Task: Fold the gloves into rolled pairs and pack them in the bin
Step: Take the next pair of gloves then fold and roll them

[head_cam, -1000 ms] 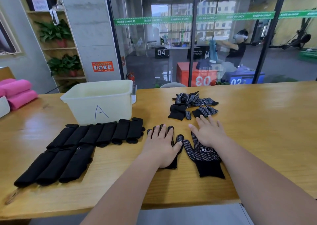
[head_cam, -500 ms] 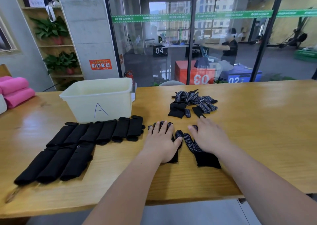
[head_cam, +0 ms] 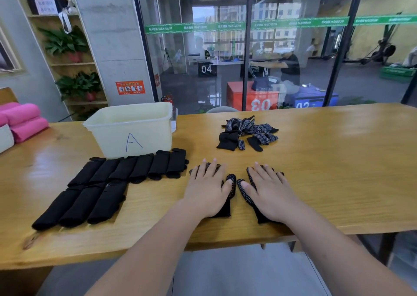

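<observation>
A second ago the right hand [head_cam: 272, 194] lay past the fingertips of its glove, and a white logo showed on the glove's back. Now it has drawn back and lies flat over that right glove [head_cam: 248, 197], hiding the logo. Its fingers are straight and spread, pressing down and gripping nothing. The left hand [head_cam: 208, 192] stays as it was, flat with straight fingers on the left glove [head_cam: 225, 210]. Both dotted black gloves lie side by side at lower centre of the frame, near the front edge of the tabletop [head_cam: 338, 160], thumbs close together but apart.

Rolled pairs [head_cam: 108, 183] sit in two rows at lower left, just in front of the pale bin [head_cam: 144, 126], unmoved. A heap of loose gloves [head_cam: 246, 133] lies at centre, above the hands.

The bin carries a hand-drawn blue "A" [head_cam: 134, 142]. Behind the glass, a green strip [head_cam: 248, 25] repeats "MAXIMUM", partly mirrored. A dark box reads "04" [head_cam: 206, 69], an orange block "03" [head_cam: 257, 104] mirrored, a blue one "02" [head_cam: 302, 104]. The orange sign [head_cam: 130, 87] on the pillar is too small to read.
</observation>
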Demonstrator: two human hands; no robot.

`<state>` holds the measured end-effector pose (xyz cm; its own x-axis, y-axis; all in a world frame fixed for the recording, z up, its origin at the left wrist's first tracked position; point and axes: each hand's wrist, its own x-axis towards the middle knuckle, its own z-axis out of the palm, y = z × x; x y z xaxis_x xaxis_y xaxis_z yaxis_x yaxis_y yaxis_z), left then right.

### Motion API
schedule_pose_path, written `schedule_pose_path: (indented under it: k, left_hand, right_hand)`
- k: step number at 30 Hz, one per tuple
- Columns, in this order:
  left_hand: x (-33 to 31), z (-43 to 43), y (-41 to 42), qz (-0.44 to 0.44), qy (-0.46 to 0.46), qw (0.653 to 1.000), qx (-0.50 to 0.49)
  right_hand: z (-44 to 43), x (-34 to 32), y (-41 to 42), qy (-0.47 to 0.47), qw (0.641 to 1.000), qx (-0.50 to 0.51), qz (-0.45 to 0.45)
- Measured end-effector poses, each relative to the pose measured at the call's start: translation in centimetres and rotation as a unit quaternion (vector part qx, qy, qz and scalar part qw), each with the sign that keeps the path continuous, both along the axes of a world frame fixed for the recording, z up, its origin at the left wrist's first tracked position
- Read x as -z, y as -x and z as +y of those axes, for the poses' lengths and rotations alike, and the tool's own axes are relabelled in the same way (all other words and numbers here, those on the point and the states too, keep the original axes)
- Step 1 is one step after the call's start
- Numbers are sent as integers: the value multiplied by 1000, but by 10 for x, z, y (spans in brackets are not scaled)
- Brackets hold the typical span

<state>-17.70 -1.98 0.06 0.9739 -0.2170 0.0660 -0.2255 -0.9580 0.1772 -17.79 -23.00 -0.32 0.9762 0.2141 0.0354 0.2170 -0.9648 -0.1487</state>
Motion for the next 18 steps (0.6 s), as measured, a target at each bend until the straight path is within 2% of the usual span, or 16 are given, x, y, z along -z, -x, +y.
schedule_pose_path:
  k: [3,9,11,14,16,18]
  left_hand:
    - [2,-1,8,44,-32,997,56]
    - [1,-5,-5,60,-50,996,34]
    - [2,-6,-3,24,-28,999,32]
    - [5,-2,5,-73,40,996,25]
    - [6,-1,7,-67,67,995,30]
    - [7,-2,7,-45,71,996,34]
  right_hand:
    - [3,1,6,23,999,-30,22]
    - [11,-5,-14,-3,1000,-21,23]
    - [8,-4,-14,-48,998,-35,-13]
    - [-3,-5,-4,-132,986,-73,-71]
    - [-8,-3,2,-138,985,-86,-53]
    - [-7,1,4,-105,989,-92,-38]
